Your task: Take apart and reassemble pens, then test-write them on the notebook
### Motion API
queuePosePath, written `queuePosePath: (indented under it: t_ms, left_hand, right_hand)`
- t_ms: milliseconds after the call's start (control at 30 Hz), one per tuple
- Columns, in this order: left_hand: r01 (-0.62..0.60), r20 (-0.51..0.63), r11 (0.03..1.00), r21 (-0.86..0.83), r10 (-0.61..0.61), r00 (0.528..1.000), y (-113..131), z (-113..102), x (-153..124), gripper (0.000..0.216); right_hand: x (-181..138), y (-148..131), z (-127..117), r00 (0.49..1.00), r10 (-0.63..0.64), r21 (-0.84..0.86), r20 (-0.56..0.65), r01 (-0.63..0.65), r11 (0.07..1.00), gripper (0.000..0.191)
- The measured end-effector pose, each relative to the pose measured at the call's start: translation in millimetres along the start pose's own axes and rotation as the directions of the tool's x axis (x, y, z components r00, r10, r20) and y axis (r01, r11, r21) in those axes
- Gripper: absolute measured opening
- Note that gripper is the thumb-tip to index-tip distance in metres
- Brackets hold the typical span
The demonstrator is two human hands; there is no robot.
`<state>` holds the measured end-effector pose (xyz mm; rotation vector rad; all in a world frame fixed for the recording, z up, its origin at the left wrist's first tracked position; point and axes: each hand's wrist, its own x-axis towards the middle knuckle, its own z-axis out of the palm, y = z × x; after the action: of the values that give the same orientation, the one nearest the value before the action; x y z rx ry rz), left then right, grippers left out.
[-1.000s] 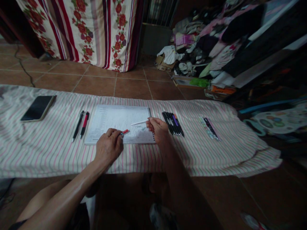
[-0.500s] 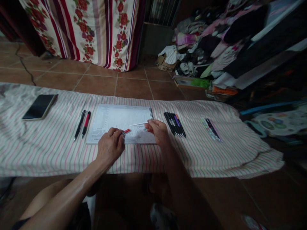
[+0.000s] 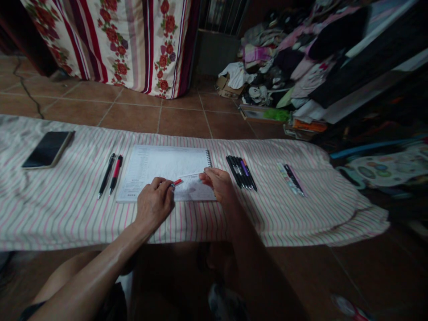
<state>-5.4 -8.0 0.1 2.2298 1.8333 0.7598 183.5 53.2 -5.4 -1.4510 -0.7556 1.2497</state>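
Over the spiral notebook (image 3: 160, 156), my left hand (image 3: 154, 199) is closed on a small pen part (image 3: 177, 182) with a red end, which sticks out from the fingertips. Most of that part is hidden by the fingers. My right hand (image 3: 218, 183) pinches one end of a thin white stick that looks like a pen refill (image 3: 190, 174). Its free end points left, just above the red end. Whether the two touch I cannot tell. Something small and pale shows beneath the right fingers, too indistinct to name.
Left of the notebook lie a black pen (image 3: 106, 176) and a red pen (image 3: 116, 174), with a phone (image 3: 48, 150) farther left. To the right are a row of several pens (image 3: 241, 173) and a small pack (image 3: 291, 179). A striped cloth (image 3: 200, 223) covers the table.
The view has shifted slightly, so things on the table appear a little farther left. Both hands keep their grips, and the white refill sits marginally lower toward the red end.
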Motion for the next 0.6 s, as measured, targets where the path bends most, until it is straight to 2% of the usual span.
queuePosePath:
  t_ms: [333,600]
  left_hand:
    - [0.001,0.001,1.000,0.013,-0.001,1.000,0.4,3.2,0.6,0.028]
    - [0.002,0.012,0.999,0.048,-0.002,1.000,2.6,2.2,1.2,0.029]
  right_hand:
    - [-3.8,-3.7,1.0,1.000,0.004,-0.012,0.005,-0.004,1.000,0.010]
    - [-1.0,-6.0,-6.8,0.996,-0.054,0.006,-0.064,0.055,0.998,0.007]
